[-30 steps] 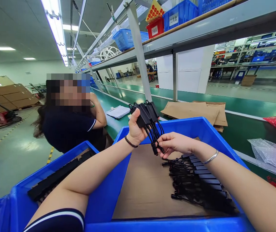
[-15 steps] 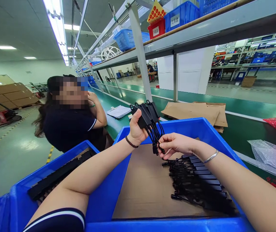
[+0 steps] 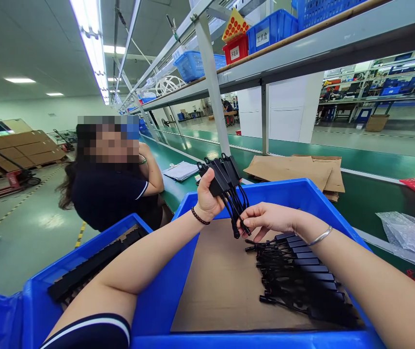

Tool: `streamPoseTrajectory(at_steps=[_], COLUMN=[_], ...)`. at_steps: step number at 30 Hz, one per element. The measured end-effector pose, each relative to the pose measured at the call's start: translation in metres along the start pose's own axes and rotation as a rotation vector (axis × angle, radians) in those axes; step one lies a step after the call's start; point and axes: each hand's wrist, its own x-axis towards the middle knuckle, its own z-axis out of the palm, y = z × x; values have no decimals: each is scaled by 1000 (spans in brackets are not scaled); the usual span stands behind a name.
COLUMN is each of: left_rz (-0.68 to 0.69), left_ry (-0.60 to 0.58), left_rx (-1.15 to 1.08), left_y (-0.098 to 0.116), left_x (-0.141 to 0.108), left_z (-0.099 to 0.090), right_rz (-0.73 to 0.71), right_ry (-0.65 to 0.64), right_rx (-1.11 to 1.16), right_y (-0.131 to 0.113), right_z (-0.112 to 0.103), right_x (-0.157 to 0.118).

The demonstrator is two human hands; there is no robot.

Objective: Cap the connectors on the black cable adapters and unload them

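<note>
My left hand (image 3: 210, 194) is wrapped round a bunch of several black modules (image 3: 222, 177), held up over the far rim of a blue bin (image 3: 283, 186). Their black cables hang down to the right. My right hand (image 3: 261, 220) pinches the cable ends (image 3: 244, 227) near their connectors. Below it, a row of several more black modules (image 3: 309, 261) lies on cardboard (image 3: 218, 276) in the bin, with their cables pointing left.
A second blue bin (image 3: 36, 295) with black parts (image 3: 84, 271) stands at the left. A person (image 3: 109, 194) sits beyond it, by a clipboard (image 3: 180, 170). Cardboard sheets (image 3: 290, 168) and clear plastic wrap (image 3: 407, 235) lie on the green bench.
The whole view has shifted slightly, with the scene sitting a little further right and lower. My right fingers have moved slightly on the cable ends; both hands keep their hold.
</note>
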Motion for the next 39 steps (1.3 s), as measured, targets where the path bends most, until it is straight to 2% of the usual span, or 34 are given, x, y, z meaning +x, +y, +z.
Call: streamPoseTrajectory(at_steps=[2,6,11,12,15,17,22,27,29,32,34,39], left_rz=[8,-17,28,32,30,47,100,47,40,49,54,49], left_ry=[-5,-8,16,19,8,8,13,30,41,48,37,15], left_rx=[11,56,65,76,114,112,65,61,56,68,73,15], left_y=[0,-2,-3,-3,-2,-1,0,-1,-2,-2,-3,3], left_x=[-1,-2,2,3,3,4,4,3,3,3,3,5], left_z=[0,0,-5,-6,-6,-5,-4,-3,-3,-2,-2,-4], right_rz=[13,40,47,33,-59,-113,-57,5,5,40,82,160], right_ry=[11,119,128,184,470,578,469,343,349,406,392,146], right_rx=[-42,-130,-123,-192,-510,-594,-512,-437,-428,-542,-603,-627], right_y=[0,3,5,6,9,11,5,-3,-4,-5,-6,-10], right_z=[1,3,5,5,7,10,15,10,9,11,14,13], right_x=[1,5,9,10,16,19,17,9,8,8,8,1])
